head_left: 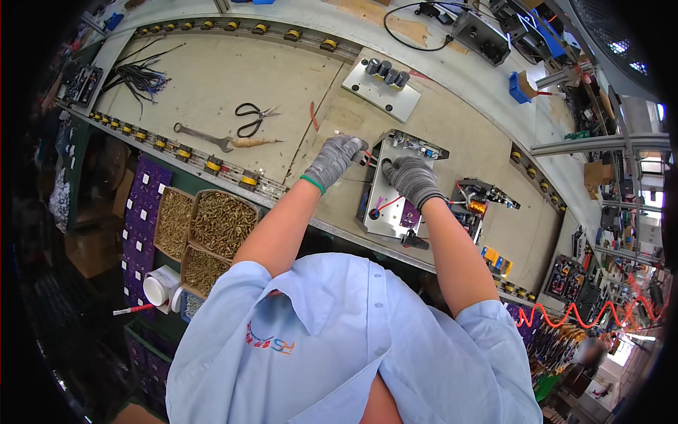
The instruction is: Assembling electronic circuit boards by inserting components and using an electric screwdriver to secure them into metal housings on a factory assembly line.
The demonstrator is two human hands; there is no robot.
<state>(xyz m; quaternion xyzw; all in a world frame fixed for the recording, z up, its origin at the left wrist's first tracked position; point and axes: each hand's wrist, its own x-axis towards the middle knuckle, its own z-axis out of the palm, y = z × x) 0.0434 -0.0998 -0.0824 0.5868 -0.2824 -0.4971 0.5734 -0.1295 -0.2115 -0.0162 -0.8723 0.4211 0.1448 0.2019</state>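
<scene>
- Far to the left of the hands, below the table edge, purple cartons (141, 212) with small white labels stand in a row, and a white round tub (160, 284) sits beneath them.
- Just right of those, cardboard trays of brass-coloured screws (220, 222) lie below the left forearm.
- Beyond the left hand, on the worn beige table (212, 78), lie black-handled scissors (253, 117) and a grey steel wrench (205, 136) with a pale handle; a bundle of black cables (141, 76) lies further left.
- The left hand (333, 160), in a grey knit glove with a green cuff, has its fingers curled, pinching thin red wires at the upper left corner of the metal chassis.
- The metal chassis (387, 205), a flat grey sheet-metal tray with a purple circuit board, lies on the table directly under and between both hands.
- The right hand (414, 179), gloved alike, rests on the chassis with fingers bent; whether it pinches anything, I cannot tell.
- Beyond the hands lies a grey plate carrying black cylinders (382, 86).
- Right of the right hand sits an assembly with a copper coil (477, 205).
</scene>
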